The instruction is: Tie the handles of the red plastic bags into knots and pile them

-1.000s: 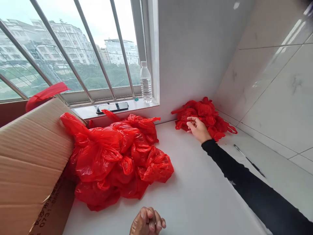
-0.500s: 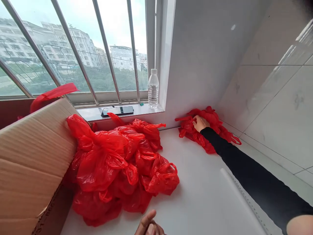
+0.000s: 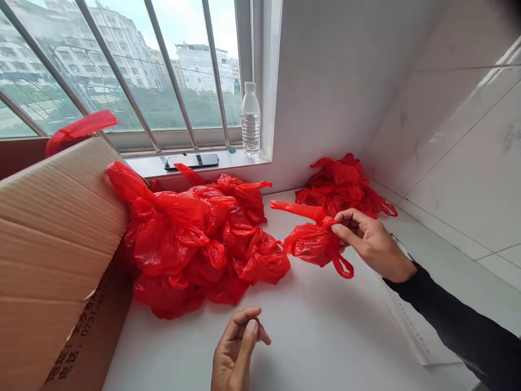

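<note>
A crumpled red plastic bag [image 3: 312,241] is pinched between the thumb and fingers of my right hand [image 3: 368,239], lifted over the white table. One handle loop dangles from it and a long strip of plastic points left. My left hand [image 3: 238,347] hovers near the table's front, holding nothing, its fingers loosely curled and the thumb apart from them. A big heap of tied red plastic bags [image 3: 183,239] lies left of centre. Behind my right hand, a smaller pile of red plastic bags [image 3: 342,182] rests in the corner against the wall.
An open cardboard box [image 3: 61,217] stands at the left, with a red strip over its edge. On the windowsill are a phone [image 3: 192,161] and a clear water bottle [image 3: 251,122]. A clear sheet with a punched edge [image 3: 411,326] lies under my right forearm.
My right hand has come back from the corner pile toward the middle with a red plastic bag in it. My left hand has risen further into view.
</note>
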Tool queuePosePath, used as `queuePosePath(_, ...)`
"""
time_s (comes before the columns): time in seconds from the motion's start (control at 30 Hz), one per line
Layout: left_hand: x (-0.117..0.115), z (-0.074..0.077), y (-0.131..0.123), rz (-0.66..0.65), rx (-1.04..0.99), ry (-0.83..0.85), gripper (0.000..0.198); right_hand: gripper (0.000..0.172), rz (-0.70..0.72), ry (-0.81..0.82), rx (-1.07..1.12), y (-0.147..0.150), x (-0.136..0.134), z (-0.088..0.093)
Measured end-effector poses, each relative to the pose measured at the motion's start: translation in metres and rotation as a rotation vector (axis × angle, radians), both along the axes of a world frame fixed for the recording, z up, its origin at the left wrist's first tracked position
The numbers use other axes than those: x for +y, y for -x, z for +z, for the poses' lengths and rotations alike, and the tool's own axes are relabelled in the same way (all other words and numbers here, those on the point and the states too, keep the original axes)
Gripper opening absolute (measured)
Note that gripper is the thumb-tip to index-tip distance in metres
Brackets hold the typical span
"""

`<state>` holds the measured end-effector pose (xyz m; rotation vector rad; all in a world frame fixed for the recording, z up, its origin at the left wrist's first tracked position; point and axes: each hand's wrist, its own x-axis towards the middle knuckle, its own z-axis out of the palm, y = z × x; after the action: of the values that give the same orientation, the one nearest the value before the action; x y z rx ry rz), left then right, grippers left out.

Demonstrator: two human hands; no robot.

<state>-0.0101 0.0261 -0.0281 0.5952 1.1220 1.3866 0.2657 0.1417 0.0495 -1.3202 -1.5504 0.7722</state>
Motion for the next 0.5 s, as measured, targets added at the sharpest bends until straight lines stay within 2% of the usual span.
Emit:
queuePosePath(0.03, -0.006, 0.006, -0.004, 0.003, 0.089, -0.014, 0.025, 0.023, 0.077, 0.077, 0.065, 0.009, -0.022, -0.004)
queuePosePath(0.13, -0.021, 0.021, -0.020, -0.033, 0.533, -0.167, 0.024, 0.016, 0.228, 0.266, 0.184, 0.036, -0.075, -0.018)
queuePosePath(0.23, -0.031, 0.023, -0.030, -0.133, 0.829, -0.258, 0.024, 0.013, 0.317, 0.391, 0.217, 0.054, -0.106, -0.030)
queuePosePath(0.33, -0.037, 0.015, -0.023, -0.183, 0.913, -0.270, 0.005, 0.012, 0.320, 0.427, 0.229, 0.058, -0.115, -0.040)
queuePosePath(0.5, -0.046, 0.011, 0.005, -0.033, 0.955, -0.188, 0.005, 0.018, 0.264, 0.457, 0.291, 0.045, -0.111, -0.050)
